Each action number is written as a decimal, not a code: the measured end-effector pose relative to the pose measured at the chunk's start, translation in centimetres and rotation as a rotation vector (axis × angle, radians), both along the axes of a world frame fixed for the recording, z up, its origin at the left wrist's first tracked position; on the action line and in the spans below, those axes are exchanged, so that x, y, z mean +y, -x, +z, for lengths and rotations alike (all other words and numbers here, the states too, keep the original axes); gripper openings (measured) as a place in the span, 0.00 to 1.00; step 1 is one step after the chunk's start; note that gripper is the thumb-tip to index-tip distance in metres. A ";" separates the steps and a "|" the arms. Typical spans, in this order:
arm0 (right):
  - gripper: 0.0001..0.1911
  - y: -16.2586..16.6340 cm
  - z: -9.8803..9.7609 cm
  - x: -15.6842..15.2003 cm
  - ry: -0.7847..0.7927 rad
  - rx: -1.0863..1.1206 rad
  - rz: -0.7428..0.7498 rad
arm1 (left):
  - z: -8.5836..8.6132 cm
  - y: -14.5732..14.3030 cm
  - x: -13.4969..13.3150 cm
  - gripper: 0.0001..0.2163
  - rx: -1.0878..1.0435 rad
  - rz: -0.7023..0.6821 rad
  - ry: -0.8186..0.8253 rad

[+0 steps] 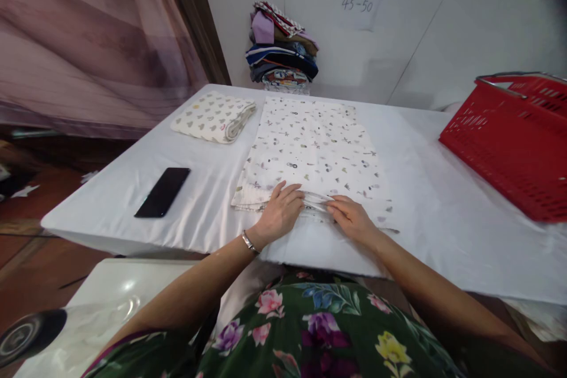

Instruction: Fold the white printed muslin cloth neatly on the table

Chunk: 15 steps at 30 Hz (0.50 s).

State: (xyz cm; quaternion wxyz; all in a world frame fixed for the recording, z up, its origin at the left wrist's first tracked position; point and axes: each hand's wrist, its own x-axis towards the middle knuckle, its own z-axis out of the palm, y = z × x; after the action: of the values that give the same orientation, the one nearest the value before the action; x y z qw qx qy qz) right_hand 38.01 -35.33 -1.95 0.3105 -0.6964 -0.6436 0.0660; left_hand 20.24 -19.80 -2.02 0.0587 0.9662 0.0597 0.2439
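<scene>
A white muslin cloth [310, 142], printed with small grey and green motifs, lies spread in layers in front of me. At its near edge my left hand [283, 208] rests over the fabric, thumb and index finger closed on a fold. My right hand [349, 215] pinches the same edge a little to the right, thumb and fingers together. Between the hands the layers are slightly raised and bunched. Part of the near edge is hidden under my fingers. The right near corner of the cloth lies on the table past my right hand.
On the white-covered table [425, 189], a folded cream cloth [208, 118] with grey prints lies at back left, and a black phone [163, 192] nearer. A red basket [509, 142] stands at right. Stacked folded textiles [283, 50] rise by the wall behind.
</scene>
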 end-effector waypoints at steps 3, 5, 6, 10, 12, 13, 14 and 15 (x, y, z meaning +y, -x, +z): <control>0.17 -0.2 0.7 0.3 0.051 0.208 -0.013 | -0.3 0.2 0.0 0.09 0.012 -0.011 -0.046; 0.14 -0.8 1.0 0.7 0.028 0.346 -0.043 | -0.6 0.3 0.0 0.09 0.020 -0.017 -0.073; 0.14 -1.3 1.1 1.0 0.013 0.408 -0.063 | -0.7 0.3 0.0 0.09 0.025 -0.021 -0.082; 0.14 -3.8 0.6 3.0 0.023 0.451 -0.092 | -0.9 0.4 -0.1 0.09 0.037 -0.031 -0.091; 0.14 -4.9 0.0 4.3 0.025 0.300 -0.034 | -0.9 0.4 -0.2 0.09 0.035 -0.030 -0.087; 0.14 -5.2 -0.3 4.8 0.025 0.202 0.025 | -1.0 0.4 -0.2 0.09 0.033 -0.027 -0.085; 0.16 -5.5 -0.6 5.4 0.029 0.104 0.095 | -1.0 0.4 -0.2 0.09 0.029 -0.024 -0.084; 0.19 -5.7 -0.9 5.9 0.042 0.015 0.162 | -1.1 0.4 -0.2 0.08 0.026 -0.020 -0.084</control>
State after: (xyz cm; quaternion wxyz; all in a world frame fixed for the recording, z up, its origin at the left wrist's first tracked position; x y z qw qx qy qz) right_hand 43.69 -29.46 -2.84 0.2943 -0.6479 -0.6940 0.1094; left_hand 19.83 -20.03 -3.11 0.0197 0.9714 0.0404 0.2331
